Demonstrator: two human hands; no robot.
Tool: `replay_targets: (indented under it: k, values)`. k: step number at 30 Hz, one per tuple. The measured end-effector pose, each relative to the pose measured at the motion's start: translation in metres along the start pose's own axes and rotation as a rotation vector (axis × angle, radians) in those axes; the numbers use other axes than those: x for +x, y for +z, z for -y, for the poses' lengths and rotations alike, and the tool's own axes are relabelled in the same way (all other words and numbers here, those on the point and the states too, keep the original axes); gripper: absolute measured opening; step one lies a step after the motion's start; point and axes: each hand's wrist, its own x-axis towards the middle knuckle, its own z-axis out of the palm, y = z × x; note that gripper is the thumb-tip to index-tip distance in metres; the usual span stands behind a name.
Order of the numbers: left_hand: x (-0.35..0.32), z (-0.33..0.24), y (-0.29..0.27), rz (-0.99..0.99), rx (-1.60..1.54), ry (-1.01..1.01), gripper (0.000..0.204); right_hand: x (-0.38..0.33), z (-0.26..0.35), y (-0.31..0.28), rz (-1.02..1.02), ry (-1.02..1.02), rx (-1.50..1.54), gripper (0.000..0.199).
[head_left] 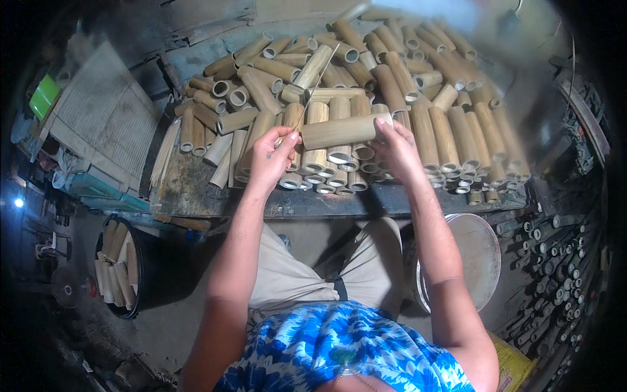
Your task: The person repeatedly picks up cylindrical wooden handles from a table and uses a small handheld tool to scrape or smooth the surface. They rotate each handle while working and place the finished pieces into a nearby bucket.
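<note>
A pale bamboo tube (339, 131) lies nearly level in the air before me, above the front of a big pile of similar cut tubes. My right hand (397, 149) is closed around its right end, thumb on top. At the tube's left end, my left hand (275, 154) pinches a thin, straight stick (316, 90), which slants up and to the right over the pile. The fingers of this hand are right beside the tube's end; whether they touch it I cannot tell.
A dark workbench (261, 208) carries the piled bamboo tubes (450, 140). Below left stands a black bucket (166, 268) with cut bamboo pieces in it. A white round tub (486, 258) is beside my right forearm. Long bamboo poles (555, 287) are stacked at the far right.
</note>
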Motion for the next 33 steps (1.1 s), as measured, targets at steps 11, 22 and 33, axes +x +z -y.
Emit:
replay_targets:
  k: [11,22,33]
  values:
    - [0.014,-0.014,-0.020,0.051,0.477,0.290,0.022,0.006,-0.009,-0.006,0.114,-0.093,-0.104,0.036]
    - [0.019,-0.016,-0.014,0.022,0.663,0.332,0.024,0.005,-0.008,-0.008,0.130,-0.057,-0.085,0.035]
    - [0.019,-0.025,-0.010,0.065,0.693,0.407,0.018,0.007,-0.011,-0.007,0.104,-0.042,-0.014,0.039]
